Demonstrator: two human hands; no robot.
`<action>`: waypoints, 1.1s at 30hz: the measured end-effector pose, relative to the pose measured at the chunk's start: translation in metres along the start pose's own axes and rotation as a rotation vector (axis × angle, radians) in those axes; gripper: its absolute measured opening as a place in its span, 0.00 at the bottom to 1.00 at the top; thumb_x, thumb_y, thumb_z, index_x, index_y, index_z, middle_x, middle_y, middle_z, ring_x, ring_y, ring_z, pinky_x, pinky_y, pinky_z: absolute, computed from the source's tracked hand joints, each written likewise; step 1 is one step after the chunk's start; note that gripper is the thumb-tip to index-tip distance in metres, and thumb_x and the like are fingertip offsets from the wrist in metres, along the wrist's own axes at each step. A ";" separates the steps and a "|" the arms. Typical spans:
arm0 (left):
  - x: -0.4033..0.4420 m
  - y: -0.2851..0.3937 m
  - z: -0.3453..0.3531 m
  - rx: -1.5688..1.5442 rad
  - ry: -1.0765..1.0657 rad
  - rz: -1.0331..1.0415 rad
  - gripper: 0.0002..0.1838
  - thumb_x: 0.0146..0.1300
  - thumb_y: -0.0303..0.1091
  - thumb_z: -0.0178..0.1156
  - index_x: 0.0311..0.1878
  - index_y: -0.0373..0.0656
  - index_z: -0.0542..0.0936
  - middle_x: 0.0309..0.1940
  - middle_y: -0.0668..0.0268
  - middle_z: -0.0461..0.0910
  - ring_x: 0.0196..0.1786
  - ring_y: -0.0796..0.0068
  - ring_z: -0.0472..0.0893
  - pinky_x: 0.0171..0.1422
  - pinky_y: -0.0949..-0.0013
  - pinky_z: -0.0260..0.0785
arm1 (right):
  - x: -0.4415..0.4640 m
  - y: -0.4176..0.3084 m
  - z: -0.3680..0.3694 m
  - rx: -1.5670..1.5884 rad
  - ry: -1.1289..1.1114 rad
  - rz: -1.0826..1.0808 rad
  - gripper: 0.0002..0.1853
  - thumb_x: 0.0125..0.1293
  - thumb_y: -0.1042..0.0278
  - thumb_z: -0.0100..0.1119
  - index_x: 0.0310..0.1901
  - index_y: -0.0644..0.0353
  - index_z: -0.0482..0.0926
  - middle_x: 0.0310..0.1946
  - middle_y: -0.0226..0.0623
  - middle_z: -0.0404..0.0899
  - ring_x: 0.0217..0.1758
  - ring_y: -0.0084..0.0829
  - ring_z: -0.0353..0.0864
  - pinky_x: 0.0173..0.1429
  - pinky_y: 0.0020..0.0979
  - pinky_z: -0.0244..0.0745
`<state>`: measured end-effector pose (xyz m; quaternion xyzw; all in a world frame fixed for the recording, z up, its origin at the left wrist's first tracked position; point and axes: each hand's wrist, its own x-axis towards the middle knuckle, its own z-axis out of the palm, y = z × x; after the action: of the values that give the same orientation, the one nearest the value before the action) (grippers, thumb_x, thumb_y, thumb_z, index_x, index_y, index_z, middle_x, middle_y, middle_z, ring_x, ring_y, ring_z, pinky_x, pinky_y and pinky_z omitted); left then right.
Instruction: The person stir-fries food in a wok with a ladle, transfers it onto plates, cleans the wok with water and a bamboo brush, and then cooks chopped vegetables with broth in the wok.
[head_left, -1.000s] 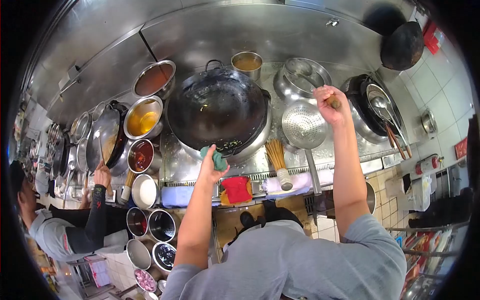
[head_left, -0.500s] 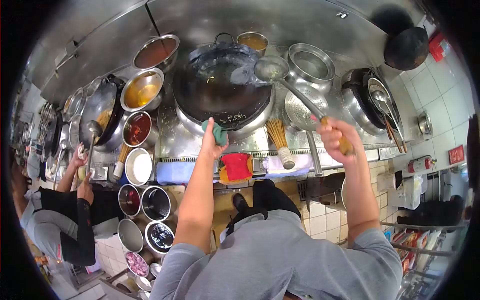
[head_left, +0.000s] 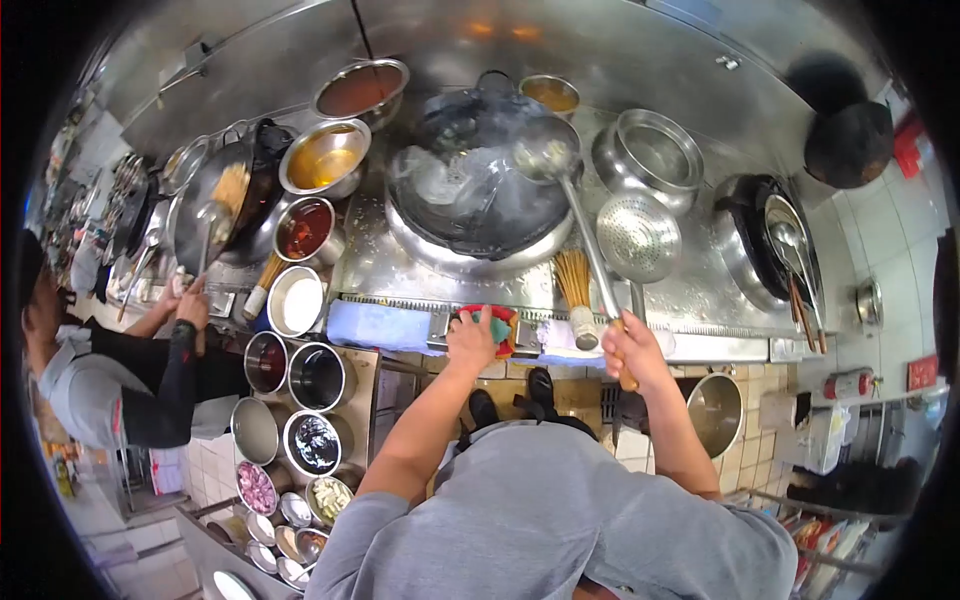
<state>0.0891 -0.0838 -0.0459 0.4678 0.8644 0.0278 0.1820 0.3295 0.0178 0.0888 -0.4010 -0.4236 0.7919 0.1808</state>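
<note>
My right hand (head_left: 636, 352) is closed around the wooden-ended handle of a long ladle (head_left: 592, 243). The ladle's bowl hangs over the right side of a large black wok (head_left: 470, 235), which sits on the burner with steam and a whitish patch inside. At the stove's front edge, my left hand (head_left: 472, 342) rests by a red cloth (head_left: 496, 312), its fingers on a green cloth (head_left: 499, 330). Part of the red cloth is hidden behind that hand. Right of the wok lie a bamboo brush (head_left: 574, 285) and a perforated skimmer (head_left: 638, 238).
Steel bowls of yellow liquid (head_left: 325, 160) and red sauce (head_left: 305, 229) stand left of the wok. A steel pot (head_left: 655, 150) is behind the skimmer. At the left, a co-worker (head_left: 85, 375) holds a ladle over another wok. Several ingredient containers (head_left: 320, 375) stand at my lower left.
My left hand has moved from the wok's near rim down to the red cloth, carrying the green cloth. The ladle's handle is now steeper, my right hand lower. Steam and whitish liquid have appeared in the wok.
</note>
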 end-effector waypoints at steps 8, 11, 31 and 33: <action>-0.047 -0.013 -0.034 -0.414 0.240 0.022 0.30 0.51 0.46 0.62 0.57 0.46 0.68 0.51 0.49 0.67 0.53 0.49 0.70 0.54 0.53 0.67 | 0.135 -0.043 -0.200 -1.163 0.627 -0.704 0.22 0.62 0.71 0.51 0.58 0.60 0.64 0.31 0.38 0.75 0.27 0.29 0.74 0.31 0.31 0.72; -0.076 -0.049 0.001 -0.578 0.204 -0.124 0.27 0.52 0.47 0.59 0.54 0.46 0.70 0.43 0.48 0.74 0.46 0.48 0.75 0.51 0.54 0.69 | 0.279 -0.090 -0.345 -1.894 0.716 -0.869 0.17 0.61 0.71 0.47 0.51 0.70 0.71 0.46 0.54 0.76 0.50 0.47 0.76 0.56 0.42 0.67; -0.018 -0.038 -0.060 -0.650 0.721 0.227 0.13 0.56 0.37 0.54 0.42 0.43 0.78 0.42 0.55 0.75 0.45 0.54 0.76 0.50 0.57 0.69 | 0.155 -0.234 -0.169 0.485 -0.223 -0.436 0.05 0.68 0.83 0.33 0.40 0.63 0.61 0.21 0.25 0.50 0.21 0.18 0.53 0.32 0.21 0.61; 0.027 -0.025 -0.072 -0.629 0.700 0.259 0.12 0.55 0.34 0.53 0.41 0.42 0.78 0.44 0.55 0.75 0.46 0.52 0.75 0.52 0.57 0.68 | 0.082 -0.212 -0.069 1.017 -0.444 -0.174 0.35 0.66 0.84 0.32 0.67 0.65 0.25 0.20 0.27 0.55 0.19 0.20 0.58 0.26 0.23 0.60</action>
<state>0.0312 -0.0668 0.0081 0.4564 0.7582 0.4656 0.0081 0.3225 0.2272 0.1999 -0.0508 -0.0479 0.9440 0.3225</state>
